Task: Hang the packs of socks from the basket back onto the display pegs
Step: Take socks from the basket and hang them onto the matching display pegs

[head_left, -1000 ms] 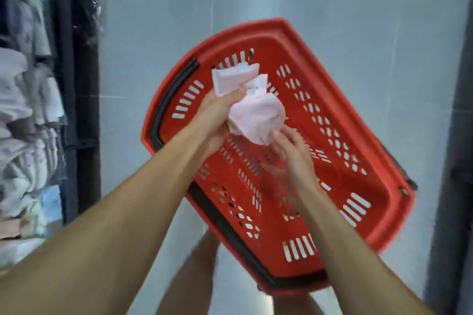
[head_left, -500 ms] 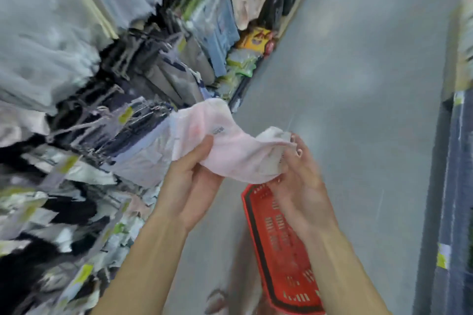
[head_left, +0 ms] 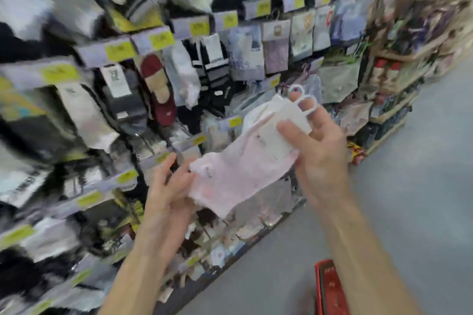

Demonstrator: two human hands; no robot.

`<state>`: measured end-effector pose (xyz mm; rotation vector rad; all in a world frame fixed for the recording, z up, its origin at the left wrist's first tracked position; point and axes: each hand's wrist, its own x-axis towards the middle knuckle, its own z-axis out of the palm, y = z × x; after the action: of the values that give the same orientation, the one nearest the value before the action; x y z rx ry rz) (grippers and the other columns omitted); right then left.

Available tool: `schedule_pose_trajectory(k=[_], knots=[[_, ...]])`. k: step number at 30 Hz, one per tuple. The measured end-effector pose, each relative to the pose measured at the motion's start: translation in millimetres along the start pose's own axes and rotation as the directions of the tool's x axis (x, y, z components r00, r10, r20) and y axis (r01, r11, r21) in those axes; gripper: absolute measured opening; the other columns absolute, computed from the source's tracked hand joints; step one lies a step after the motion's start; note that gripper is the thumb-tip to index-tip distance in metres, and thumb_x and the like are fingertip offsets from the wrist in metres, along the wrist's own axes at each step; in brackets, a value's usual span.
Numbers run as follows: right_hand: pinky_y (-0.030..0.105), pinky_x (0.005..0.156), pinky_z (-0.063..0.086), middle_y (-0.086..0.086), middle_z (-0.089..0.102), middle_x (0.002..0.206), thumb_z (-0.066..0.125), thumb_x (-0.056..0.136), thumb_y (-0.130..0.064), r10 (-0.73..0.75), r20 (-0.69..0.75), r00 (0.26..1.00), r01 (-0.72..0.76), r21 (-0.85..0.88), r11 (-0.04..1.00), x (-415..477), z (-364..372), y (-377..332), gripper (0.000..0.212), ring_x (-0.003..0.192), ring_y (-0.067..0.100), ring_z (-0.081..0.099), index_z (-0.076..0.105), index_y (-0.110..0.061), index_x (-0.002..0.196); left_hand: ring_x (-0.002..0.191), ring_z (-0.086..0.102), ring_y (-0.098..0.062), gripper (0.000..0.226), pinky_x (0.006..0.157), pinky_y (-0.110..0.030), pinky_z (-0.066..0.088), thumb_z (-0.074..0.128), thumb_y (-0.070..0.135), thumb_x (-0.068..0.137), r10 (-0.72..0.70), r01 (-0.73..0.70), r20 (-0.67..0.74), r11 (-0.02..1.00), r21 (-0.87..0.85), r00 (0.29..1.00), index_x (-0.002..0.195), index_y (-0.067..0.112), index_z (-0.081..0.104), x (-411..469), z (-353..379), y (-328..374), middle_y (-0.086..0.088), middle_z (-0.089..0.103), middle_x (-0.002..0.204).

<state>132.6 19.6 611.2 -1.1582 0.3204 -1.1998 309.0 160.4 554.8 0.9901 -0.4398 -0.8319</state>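
A pale pink pack of socks (head_left: 238, 174) with a white card label and a white plastic hanger hook (head_left: 303, 98) is held up in front of the sock display. My right hand (head_left: 320, 151) grips its upper end at the card, thumb across the label. My left hand (head_left: 169, 192) holds the lower end with the fingers spread under it. The red basket (head_left: 330, 289) shows only as a corner on the floor at the bottom edge, below my right forearm.
A tall display wall (head_left: 179, 71) of hanging sock packs with yellow price tags (head_left: 120, 50) fills the left and centre. More stocked shelves (head_left: 394, 89) run along to the right. Grey floor (head_left: 422, 186) lies on the right side.
The view swung up from the basket to the display wall. Both hands lifted the pink pack and turned it, so the hook end now points up toward the pegs.
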Motion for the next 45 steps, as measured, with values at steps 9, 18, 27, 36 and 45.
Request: schedule_pose_trajectory(k=[9,18,27,36,45], knots=[[0.033,0.063,0.055,-0.007,0.066,0.090,0.072,0.076,-0.028,-0.131,0.428,0.894,0.306,-0.371,0.877,-97.3,255.2,-56.0,0.029,0.075,0.012,0.064,0.055,-0.031,0.099,0.136,0.032,0.018,0.095,0.102,-0.018,0.037,0.080,0.059,0.072,0.544,-0.532,0.243,0.471,0.704,0.803,0.144,0.063,0.018,-145.7,-43.6,164.6,0.037,0.033,0.148],[0.028,0.081,0.056,0.000,0.070,0.116,0.075,0.076,-0.027,0.033,0.786,0.618,-0.094,0.032,0.995,-149.2,337.4,-78.6,0.041,0.108,0.021,0.068,0.067,-0.030,0.116,0.120,0.058,-0.001,0.075,0.087,-0.022,0.054,0.071,0.029,0.085,0.732,-0.561,0.078,0.444,0.699,0.677,0.147,0.045,0.031,-220.2,-93.3,251.7,0.021,0.056,0.133],[0.036,0.082,0.058,0.014,0.069,0.119,0.074,0.081,-0.025,0.005,0.839,0.544,-0.144,0.088,0.986,-174.4,394.4,-92.9,0.041,0.109,0.033,0.067,0.066,-0.015,0.121,0.125,0.054,-0.003,0.083,0.094,-0.029,0.052,0.069,0.051,0.075,0.774,-0.580,0.090,0.385,0.718,0.626,0.147,0.047,0.027,-262.4,-118.6,294.3,0.020,0.050,0.137],[0.041,0.077,0.060,0.011,0.075,0.100,0.074,0.080,-0.025,-0.078,0.781,0.619,0.025,0.080,0.997,-207.7,445.8,-79.4,0.020,0.093,0.031,0.072,0.072,-0.016,0.098,0.109,0.068,-0.009,0.050,0.085,-0.031,0.059,0.068,0.039,0.092,0.830,-0.659,0.063,0.391,0.642,0.553,0.132,0.048,0.040,-295.7,-168.8,323.9,0.014,0.066,0.121],[0.031,0.076,0.060,0.012,0.074,0.109,0.071,0.082,-0.015,-0.021,0.781,0.624,-0.147,0.144,0.979,-185.3,493.1,-50.9,0.031,0.098,0.029,0.073,0.070,-0.012,0.113,0.104,0.072,-0.017,0.038,0.078,-0.022,0.058,0.071,0.019,0.083,0.878,-0.732,-0.164,0.467,0.496,0.449,0.118,0.024,0.059,-269.6,-237.3,366.4,-0.001,0.076,0.112]])
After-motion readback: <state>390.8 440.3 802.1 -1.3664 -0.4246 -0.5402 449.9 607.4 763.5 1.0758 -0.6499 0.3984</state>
